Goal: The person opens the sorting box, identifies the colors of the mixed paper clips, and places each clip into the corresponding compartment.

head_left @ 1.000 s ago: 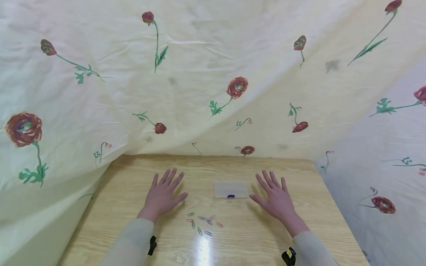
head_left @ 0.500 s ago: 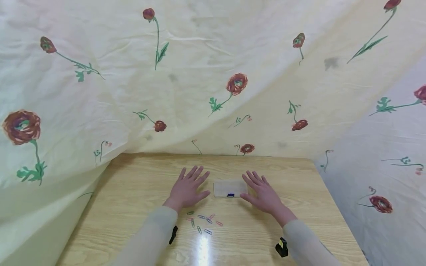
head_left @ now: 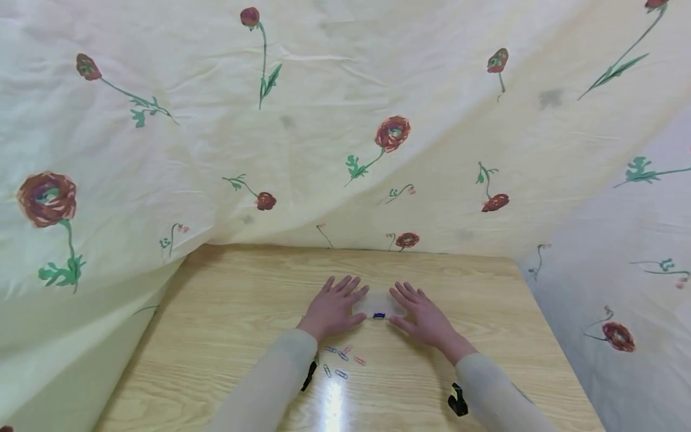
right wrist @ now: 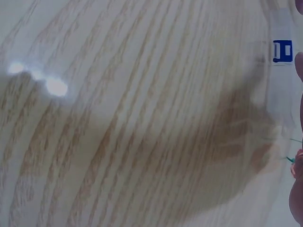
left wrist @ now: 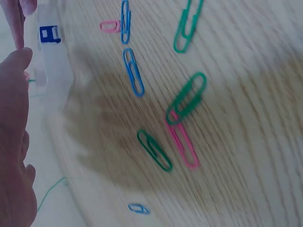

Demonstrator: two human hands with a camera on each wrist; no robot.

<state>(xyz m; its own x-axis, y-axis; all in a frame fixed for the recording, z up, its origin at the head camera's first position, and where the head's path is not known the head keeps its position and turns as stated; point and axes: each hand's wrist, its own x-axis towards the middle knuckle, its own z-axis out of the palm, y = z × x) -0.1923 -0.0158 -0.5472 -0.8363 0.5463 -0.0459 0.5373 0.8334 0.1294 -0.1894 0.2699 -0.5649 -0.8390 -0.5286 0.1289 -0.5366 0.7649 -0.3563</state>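
A clear, flat plastic box (head_left: 378, 305) with a blue latch (head_left: 379, 315) lies on the table between the two hands. My left hand (head_left: 333, 309) is at its left end, fingers straight and spread, covering part of it. Over the right end is my right hand (head_left: 423, 315), its fingers also straight. Whether either hand touches the box cannot be told. In the left wrist view, the box (left wrist: 56, 71) stands past the left thumb. The right wrist view shows the box (right wrist: 281, 99) beside the fingers at the right edge.
Several coloured paper clips lie loose nearer the person, among them a pink clip (head_left: 360, 360), a blue clip (left wrist: 133, 72) and a green clip (left wrist: 155, 150). A wooden table (head_left: 216, 300) carries everything. Flowered cloth (head_left: 324, 150) hangs behind and at both sides.
The left hand has moved right, past the paper clips, to the box's left end. The right hand has moved left to the other end. The box has stayed in place.
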